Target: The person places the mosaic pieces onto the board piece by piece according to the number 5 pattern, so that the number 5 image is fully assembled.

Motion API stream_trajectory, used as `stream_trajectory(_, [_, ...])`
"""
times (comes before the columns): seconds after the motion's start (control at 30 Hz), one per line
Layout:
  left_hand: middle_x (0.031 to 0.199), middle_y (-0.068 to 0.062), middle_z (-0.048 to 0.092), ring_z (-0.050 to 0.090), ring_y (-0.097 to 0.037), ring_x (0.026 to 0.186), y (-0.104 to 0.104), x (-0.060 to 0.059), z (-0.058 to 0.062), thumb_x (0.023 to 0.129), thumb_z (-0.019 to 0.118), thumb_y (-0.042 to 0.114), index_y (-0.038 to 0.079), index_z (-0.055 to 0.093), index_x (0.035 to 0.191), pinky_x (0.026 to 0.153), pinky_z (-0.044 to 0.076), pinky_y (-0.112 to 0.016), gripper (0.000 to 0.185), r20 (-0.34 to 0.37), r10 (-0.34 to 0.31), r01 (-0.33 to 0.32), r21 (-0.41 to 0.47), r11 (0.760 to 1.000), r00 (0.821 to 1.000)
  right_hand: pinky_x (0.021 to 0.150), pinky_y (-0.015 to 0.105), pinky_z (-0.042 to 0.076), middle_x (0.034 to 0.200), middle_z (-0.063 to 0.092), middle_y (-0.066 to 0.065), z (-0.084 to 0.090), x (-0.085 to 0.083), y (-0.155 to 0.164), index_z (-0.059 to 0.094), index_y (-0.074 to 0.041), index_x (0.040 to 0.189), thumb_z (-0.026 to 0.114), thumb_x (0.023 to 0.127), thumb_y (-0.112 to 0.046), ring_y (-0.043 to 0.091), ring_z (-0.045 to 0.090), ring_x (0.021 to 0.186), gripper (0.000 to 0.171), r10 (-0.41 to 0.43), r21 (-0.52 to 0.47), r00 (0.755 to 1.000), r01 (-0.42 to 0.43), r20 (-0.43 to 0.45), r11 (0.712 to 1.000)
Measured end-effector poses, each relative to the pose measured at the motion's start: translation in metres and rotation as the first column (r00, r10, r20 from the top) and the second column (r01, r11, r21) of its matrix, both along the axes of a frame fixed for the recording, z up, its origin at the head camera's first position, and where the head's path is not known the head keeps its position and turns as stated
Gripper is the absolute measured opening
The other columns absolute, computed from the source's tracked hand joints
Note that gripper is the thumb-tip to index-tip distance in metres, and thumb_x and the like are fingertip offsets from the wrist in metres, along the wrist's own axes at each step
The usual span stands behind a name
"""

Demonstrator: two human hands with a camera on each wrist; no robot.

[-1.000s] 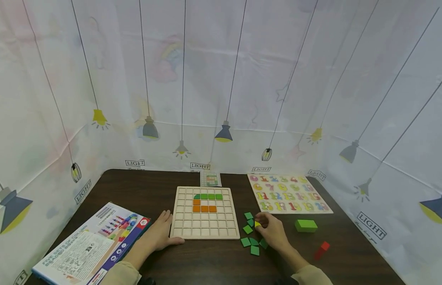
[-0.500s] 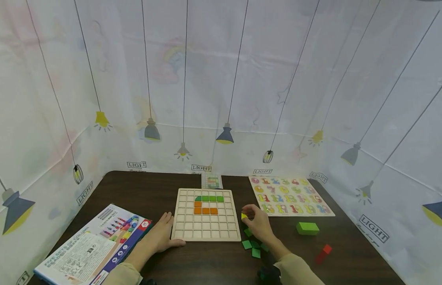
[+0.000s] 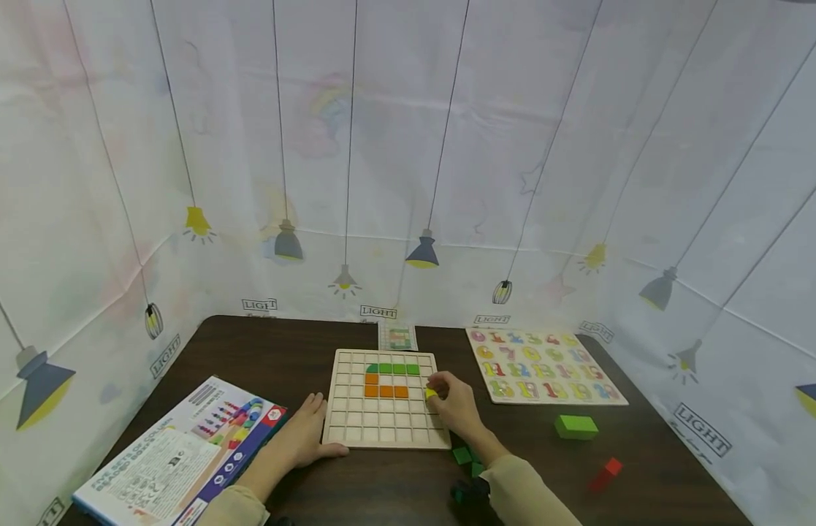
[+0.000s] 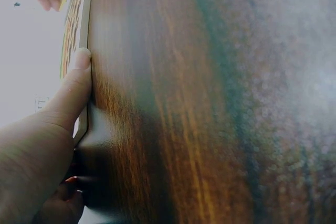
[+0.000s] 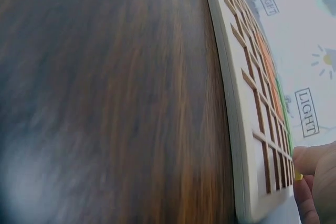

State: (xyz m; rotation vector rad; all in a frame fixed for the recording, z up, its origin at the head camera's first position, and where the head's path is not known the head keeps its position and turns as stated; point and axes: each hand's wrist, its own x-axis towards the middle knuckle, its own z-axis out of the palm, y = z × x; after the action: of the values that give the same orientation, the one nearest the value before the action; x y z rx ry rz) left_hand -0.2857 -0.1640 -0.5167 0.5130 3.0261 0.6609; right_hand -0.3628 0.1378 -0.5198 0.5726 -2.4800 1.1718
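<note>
A wooden grid board (image 3: pixel 386 437) lies in the middle of the table. Set in its cells are a row of green tiles (image 3: pixel 399 370) and several orange tiles (image 3: pixel 386 391) below them. My left hand (image 3: pixel 301 437) rests flat on the table along the board's left side, its thumb (image 4: pixel 79 77) against the front edge. Over the board's right edge, my right hand (image 3: pixel 459 410) pinches a small yellow tile (image 3: pixel 430 394) between thumb and fingers. Loose green tiles (image 3: pixel 462 456) lie on the table near the right wrist, partly hidden by that arm.
A pattern card (image 3: pixel 398 337) lies behind the board. At the back right is a number board (image 3: pixel 546 369), with a green block (image 3: pixel 576 427) and a red block (image 3: pixel 606 473) in front of it. A large printed box (image 3: pixel 184 453) lies at the left, under the left forearm.
My right hand has carried the yellow tile leftward from the loose green tiles to the board's right edge. The left hand stays beside the board. The head view has shifted slightly.
</note>
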Motion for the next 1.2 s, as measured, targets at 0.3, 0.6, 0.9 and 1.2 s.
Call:
stream_trajectory(0.3, [0.144,-0.034,0.029,0.023,-0.044,0.136,0.0,0.0,0.0,0.076,0.069,0.058,-0.017,0.037,0.136,0.107,0.027,-0.049,0.101,-0.004,0.0,0.0,-0.007,1.0,1.0,0.074,0.039,0.053,0.094,0.066,0.012,-0.002,-0.007,-0.018,0.062,0.003,0.105,0.065,0.08,0.011,0.027,0.063,0.086,0.027,0.045,0.028,0.999,-0.044,-0.015,0.999])
stream_trajectory(0.6, [0.144,-0.033,0.029,0.024,-0.044,0.135,0.0,-0.001,-0.001,0.076,0.069,0.059,-0.016,0.037,0.136,0.107,0.027,-0.049,0.101,-0.01,0.0,-0.001,-0.01,1.0,1.0,0.074,0.039,0.053,0.093,0.066,0.011,-0.004,-0.014,-0.028,0.062,0.001,0.104,0.067,0.08,0.009,0.026,0.063,0.085,0.025,0.031,0.067,1.0,-0.031,-0.001,0.997])
stream_trajectory(0.9, [0.143,-0.034,0.029,0.023,-0.045,0.135,0.001,0.001,0.003,0.075,0.07,0.058,-0.017,0.036,0.136,0.107,0.027,-0.049,0.102,-0.001,0.003,-0.003,0.003,1.0,1.0,0.074,0.037,0.053,0.095,0.066,0.012,-0.005,-0.016,-0.027,0.062,0.002,0.105,0.069,0.079,0.009,0.026,0.063,0.086,0.027,0.049,0.07,0.999,-0.05,0.016,0.996])
stream_trajectory(1.2, [0.144,-0.034,0.028,0.023,-0.044,0.136,0.0,0.002,0.004,0.076,0.07,0.057,-0.017,0.036,0.136,0.107,0.027,-0.05,0.101,0.017,0.006,-0.006,0.009,1.0,1.0,0.075,0.037,0.053,0.096,0.066,0.012,-0.007,-0.015,-0.026,0.062,0.001,0.106,0.068,0.081,0.007,0.025,0.063,0.087,0.027,0.033,0.053,0.999,-0.035,0.034,0.998])
